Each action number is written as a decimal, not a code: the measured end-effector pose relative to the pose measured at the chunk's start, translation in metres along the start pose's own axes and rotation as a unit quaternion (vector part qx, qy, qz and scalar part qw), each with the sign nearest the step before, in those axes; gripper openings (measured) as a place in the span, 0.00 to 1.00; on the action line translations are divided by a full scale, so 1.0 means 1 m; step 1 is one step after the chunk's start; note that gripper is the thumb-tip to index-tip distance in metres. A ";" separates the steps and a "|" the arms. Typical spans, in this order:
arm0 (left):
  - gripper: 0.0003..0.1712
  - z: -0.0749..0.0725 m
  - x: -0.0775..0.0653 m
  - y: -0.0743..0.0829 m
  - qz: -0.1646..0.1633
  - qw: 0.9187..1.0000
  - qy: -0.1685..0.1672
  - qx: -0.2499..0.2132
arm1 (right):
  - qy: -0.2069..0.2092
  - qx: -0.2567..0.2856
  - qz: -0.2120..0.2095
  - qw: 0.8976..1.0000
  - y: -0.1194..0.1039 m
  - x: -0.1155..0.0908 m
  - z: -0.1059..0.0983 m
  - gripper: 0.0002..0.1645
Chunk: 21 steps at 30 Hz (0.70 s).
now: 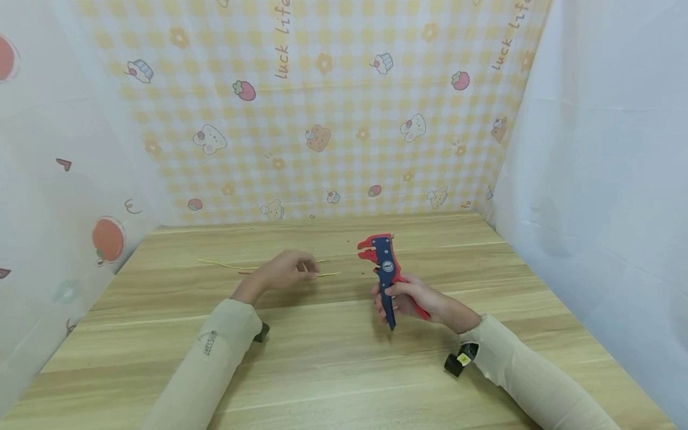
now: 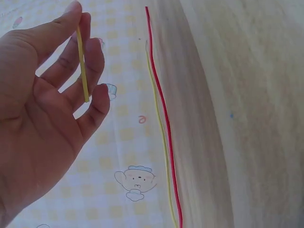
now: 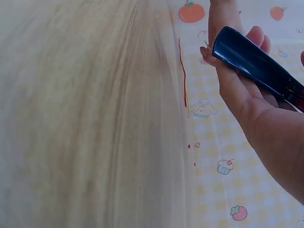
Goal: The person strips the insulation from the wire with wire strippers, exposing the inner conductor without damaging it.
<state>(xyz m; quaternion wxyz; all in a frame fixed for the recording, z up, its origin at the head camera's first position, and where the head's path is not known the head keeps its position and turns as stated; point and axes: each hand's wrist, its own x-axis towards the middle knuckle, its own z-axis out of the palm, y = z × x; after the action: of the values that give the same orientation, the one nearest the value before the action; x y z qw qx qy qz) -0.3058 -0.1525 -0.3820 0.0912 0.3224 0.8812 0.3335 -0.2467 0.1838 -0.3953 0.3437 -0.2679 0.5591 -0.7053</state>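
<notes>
My left hand (image 1: 287, 269) pinches a short length of yellow wire (image 2: 82, 66) between thumb and forefinger, its other fingers loosely bent. In the head view one end of the held wire sticks out to the right of that hand. My right hand (image 1: 411, 297) grips a wire stripper (image 1: 384, 266) with blue body and red jaws and handle. The stripper is held upright above the table, its jaws apart and facing left. In the right wrist view only its blue handle (image 3: 256, 61) shows clearly. Beyond the left hand, a red wire (image 2: 165, 107) and another yellow wire (image 2: 159, 111) lie side by side.
The wood-grain table (image 1: 322, 370) carries a few tiny red scraps (image 3: 189, 146) near the back. A yellow checked cloth (image 1: 344, 119) hangs behind it, with pale cloths at both sides. A black camera (image 1: 461, 359) is strapped at the right wrist.
</notes>
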 end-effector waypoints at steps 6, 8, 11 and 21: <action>0.05 0.002 0.003 0.006 0.015 0.999 0.034 0.003 | -0.005 -0.003 0.004 1.000 0.003 0.001 0.000 0.15; 0.05 0.003 0.004 0.007 0.027 0.999 0.047 0.006 | -0.007 -0.004 0.007 1.000 0.003 0.002 0.000 0.15; 0.07 0.004 0.005 0.009 0.044 0.997 0.064 0.004 | -0.009 -0.004 0.008 1.000 0.004 0.004 0.001 0.15; 0.03 0.004 0.009 0.020 0.070 0.994 0.080 -0.005 | -0.012 -0.005 0.010 1.000 0.005 0.005 0.002 0.14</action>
<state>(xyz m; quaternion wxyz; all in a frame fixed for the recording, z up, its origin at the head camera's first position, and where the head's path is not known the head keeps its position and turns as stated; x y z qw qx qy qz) -0.3014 -0.1331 -0.3710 -0.0013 0.3552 0.8591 0.3685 -0.2479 0.1781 -0.3995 0.3561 -0.2727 0.5614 -0.6955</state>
